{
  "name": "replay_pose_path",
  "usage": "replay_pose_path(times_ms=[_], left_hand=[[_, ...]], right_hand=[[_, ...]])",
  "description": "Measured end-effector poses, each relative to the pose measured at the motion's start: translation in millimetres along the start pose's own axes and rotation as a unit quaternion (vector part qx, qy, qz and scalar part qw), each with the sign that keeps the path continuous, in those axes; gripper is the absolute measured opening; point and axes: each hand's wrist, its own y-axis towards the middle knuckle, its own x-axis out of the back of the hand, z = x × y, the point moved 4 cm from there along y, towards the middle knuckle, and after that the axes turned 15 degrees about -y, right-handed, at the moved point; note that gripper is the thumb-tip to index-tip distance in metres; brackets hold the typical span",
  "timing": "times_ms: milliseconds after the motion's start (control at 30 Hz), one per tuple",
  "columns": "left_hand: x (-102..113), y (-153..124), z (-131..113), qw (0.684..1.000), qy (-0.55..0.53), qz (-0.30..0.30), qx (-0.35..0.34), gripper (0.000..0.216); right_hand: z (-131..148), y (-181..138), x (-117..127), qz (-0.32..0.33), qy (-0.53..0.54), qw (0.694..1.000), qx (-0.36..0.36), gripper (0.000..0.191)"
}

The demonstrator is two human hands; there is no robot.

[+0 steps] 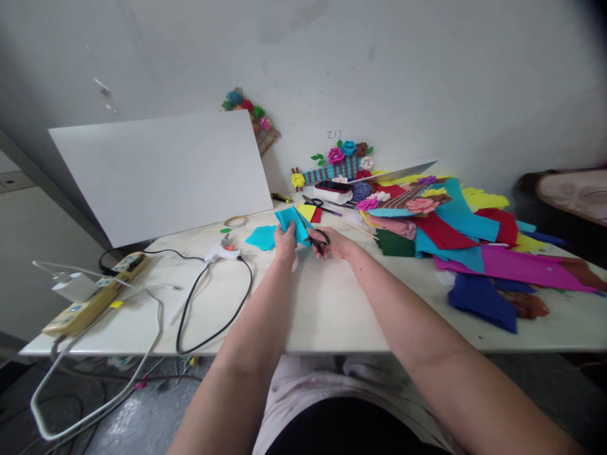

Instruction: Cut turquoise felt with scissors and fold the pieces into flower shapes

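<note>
My left hand [285, 242] is closed on a folded piece of turquoise felt [293, 223], held just above the white table [313, 309]. In my right hand [334, 243] are black-handled scissors [313, 237], fingers through the loops, with the blades set into the felt's right edge. A second turquoise scrap [262, 237] lies flat on the table just left of my left hand. Small yellow and red pieces [310, 213] lie right behind the held felt.
A heap of coloured felt sheets [474, 243] covers the table's right side. A white glue gun [222, 254] with a black cord, a yellow power strip [92, 297] and a leaning white board [164, 174] stand on the left. Finished felt flowers [341, 165] and more scissors [318, 204] sit by the wall.
</note>
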Motion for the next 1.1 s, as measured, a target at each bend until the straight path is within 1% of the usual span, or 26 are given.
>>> replay_pose_path(times_ms=[300,500,633,733,867,967,1100], left_hand=[[3,2,0,1.0,-0.007,-0.02,-0.012,0.028],[9,8,0,0.999,-0.003,-0.039,-0.02,0.028],[8,7,-2,0.999,0.007,-0.028,-0.017,0.026],[6,3,-4,1.0,0.01,-0.018,-0.01,0.025],[4,2,-4,1.0,0.021,-0.009,-0.001,0.025],[3,4,-2,1.0,0.029,0.0,0.002,0.026],[1,5,1,1.0,0.023,0.016,0.003,0.028]], right_hand=[[0,0,1,-0.009,-0.008,1.0,-0.02,0.038],[0,0,2,0.02,-0.033,0.999,-0.003,0.037],[-2,0,3,0.033,-0.029,0.999,0.007,0.037],[-3,0,6,0.028,-0.016,0.999,0.022,0.033],[-4,-1,12,0.019,-0.002,1.0,0.017,0.03],[-6,-3,14,0.016,-0.002,1.0,0.013,0.03],[-9,-1,13,0.02,0.005,0.999,0.026,0.034]])
